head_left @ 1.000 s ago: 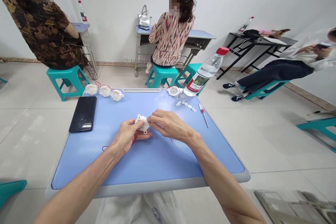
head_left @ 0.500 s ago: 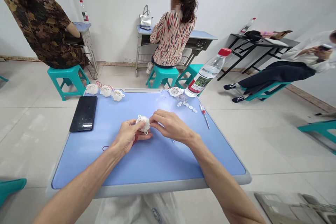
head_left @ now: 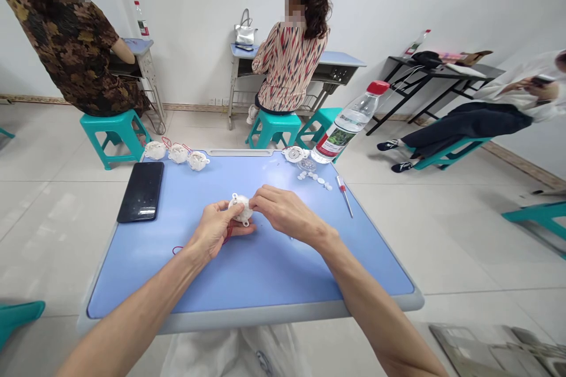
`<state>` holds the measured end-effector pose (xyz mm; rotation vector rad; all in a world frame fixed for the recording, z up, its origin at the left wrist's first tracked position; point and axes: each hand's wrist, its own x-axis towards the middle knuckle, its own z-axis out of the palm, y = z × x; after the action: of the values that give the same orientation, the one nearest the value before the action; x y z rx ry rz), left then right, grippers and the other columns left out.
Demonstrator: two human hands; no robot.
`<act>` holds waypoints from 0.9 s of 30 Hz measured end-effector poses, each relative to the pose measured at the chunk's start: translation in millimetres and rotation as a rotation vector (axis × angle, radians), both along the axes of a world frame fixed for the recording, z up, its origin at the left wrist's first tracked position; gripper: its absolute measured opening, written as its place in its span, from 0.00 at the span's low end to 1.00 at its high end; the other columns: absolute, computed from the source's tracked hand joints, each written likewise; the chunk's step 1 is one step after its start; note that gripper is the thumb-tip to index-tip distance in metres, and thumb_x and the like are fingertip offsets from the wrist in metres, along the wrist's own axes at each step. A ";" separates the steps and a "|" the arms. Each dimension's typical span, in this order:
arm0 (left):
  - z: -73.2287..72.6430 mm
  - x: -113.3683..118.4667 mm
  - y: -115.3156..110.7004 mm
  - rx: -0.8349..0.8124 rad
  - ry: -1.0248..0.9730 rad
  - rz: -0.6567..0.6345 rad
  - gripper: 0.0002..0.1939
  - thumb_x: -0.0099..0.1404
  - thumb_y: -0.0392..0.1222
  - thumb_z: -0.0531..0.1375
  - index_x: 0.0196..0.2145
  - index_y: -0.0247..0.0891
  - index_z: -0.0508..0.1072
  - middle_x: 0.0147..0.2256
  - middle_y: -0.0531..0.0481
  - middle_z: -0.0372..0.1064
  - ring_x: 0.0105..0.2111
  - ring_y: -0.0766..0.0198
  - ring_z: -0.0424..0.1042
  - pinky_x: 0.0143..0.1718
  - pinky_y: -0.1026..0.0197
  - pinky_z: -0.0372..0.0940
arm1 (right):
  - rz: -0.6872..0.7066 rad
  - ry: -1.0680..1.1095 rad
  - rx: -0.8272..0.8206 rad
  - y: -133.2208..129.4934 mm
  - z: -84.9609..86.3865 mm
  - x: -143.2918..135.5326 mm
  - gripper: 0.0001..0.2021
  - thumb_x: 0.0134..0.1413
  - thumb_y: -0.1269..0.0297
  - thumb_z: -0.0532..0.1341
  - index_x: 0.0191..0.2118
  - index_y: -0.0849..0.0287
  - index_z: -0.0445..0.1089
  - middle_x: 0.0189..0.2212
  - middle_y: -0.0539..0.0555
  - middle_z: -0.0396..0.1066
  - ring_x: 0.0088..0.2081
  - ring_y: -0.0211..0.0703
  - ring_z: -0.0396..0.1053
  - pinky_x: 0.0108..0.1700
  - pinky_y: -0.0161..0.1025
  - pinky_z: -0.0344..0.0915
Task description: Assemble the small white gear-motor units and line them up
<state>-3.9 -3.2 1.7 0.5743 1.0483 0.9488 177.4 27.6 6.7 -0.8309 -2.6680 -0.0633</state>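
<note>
A round white part with small eyelets (head_left: 241, 213) is gripped between the thumb and fingers of my left hand (head_left: 216, 226), above the middle of the blue desk (head_left: 247, 283). Red wire (head_left: 177, 250) trails from beneath that hand onto the desk. The fingertips of my right hand (head_left: 283, 210) are pinched together at the part's right edge; whatever they hold is too small or hidden to name.
Three white round parts (head_left: 178, 153) and a black phone (head_left: 140, 191) lie at the left. Toward the back right are another white part (head_left: 292, 154), small white discs (head_left: 315, 177), a water bottle (head_left: 345, 126) and a screwdriver (head_left: 345, 195). Three seated people are beyond.
My right hand has turned slightly, its fingers closing more over the right edge of the white part. My left hand and the part remain in nearly the same position.
</note>
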 end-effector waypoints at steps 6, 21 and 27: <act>-0.5 0.6 -0.8 0.013 -0.007 0.001 0.05 0.61 0.33 0.60 0.34 0.28 0.70 0.29 0.41 0.73 0.30 0.60 0.75 0.34 0.57 0.74 | 0.000 0.036 0.000 -1.5 4.9 -0.5 0.10 0.60 0.77 0.51 0.36 0.61 0.68 0.31 0.54 0.69 0.33 0.40 0.62 0.32 0.36 0.56; 0.1 0.4 0.1 -0.003 0.003 -0.002 0.06 0.61 0.34 0.60 0.36 0.26 0.70 0.30 0.40 0.74 0.30 0.59 0.76 0.31 0.58 0.74 | -0.018 0.149 -0.085 1.2 5.3 3.5 0.06 0.62 0.66 0.56 0.39 0.60 0.69 0.32 0.55 0.70 0.34 0.42 0.64 0.35 0.37 0.60; -1.5 0.6 0.0 0.010 -0.003 0.006 0.05 0.61 0.34 0.60 0.35 0.27 0.70 0.30 0.40 0.73 0.30 0.60 0.75 0.32 0.58 0.74 | 0.041 0.132 -0.102 1.0 5.6 2.8 0.11 0.62 0.74 0.50 0.40 0.59 0.70 0.31 0.54 0.70 0.35 0.41 0.64 0.35 0.36 0.61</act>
<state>-3.4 -3.2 0.3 0.5785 1.0439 0.9605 180.2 28.6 12.3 -0.7819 -2.5799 0.1343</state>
